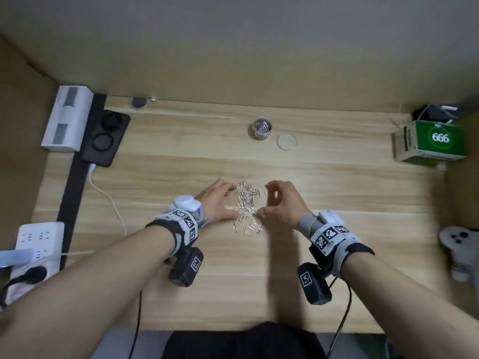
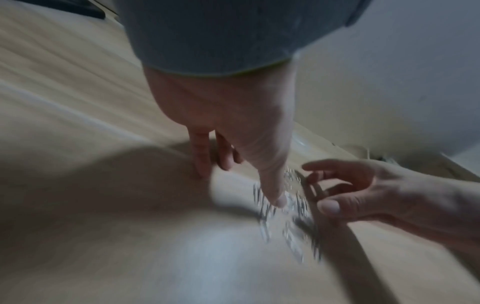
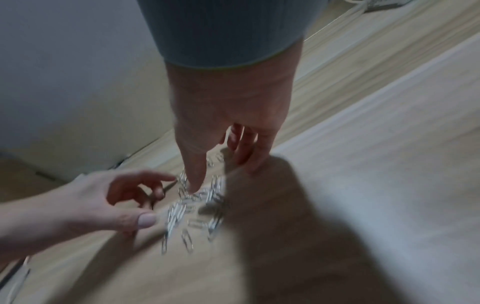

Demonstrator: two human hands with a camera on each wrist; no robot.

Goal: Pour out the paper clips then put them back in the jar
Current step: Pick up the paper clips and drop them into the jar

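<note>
A loose pile of silver paper clips (image 1: 247, 208) lies on the wooden table (image 1: 337, 203) between my hands. My left hand (image 1: 234, 203) rests at the pile's left edge with its fingers spread and its fingertips on the wood. My right hand (image 1: 264, 199) stands at the right edge, fingers loosely curved, thumb down among the clips. Neither hand holds anything. The small clear jar (image 1: 262, 128) stands upright farther back with some clips inside, and its round lid (image 1: 286, 142) lies flat beside it. The wrist views are blurred: the left hand (image 2: 241, 185), the right hand (image 3: 221, 176) and the clips (image 3: 197, 207) show.
A white box (image 1: 67, 117) and a black charging pad (image 1: 106, 138) sit at the back left, with a power strip (image 1: 36, 244) and a white cable (image 1: 108, 198) nearer. A green carton (image 1: 435, 141) stands at the back right. A grey plush toy (image 1: 458, 247) lies at the right edge.
</note>
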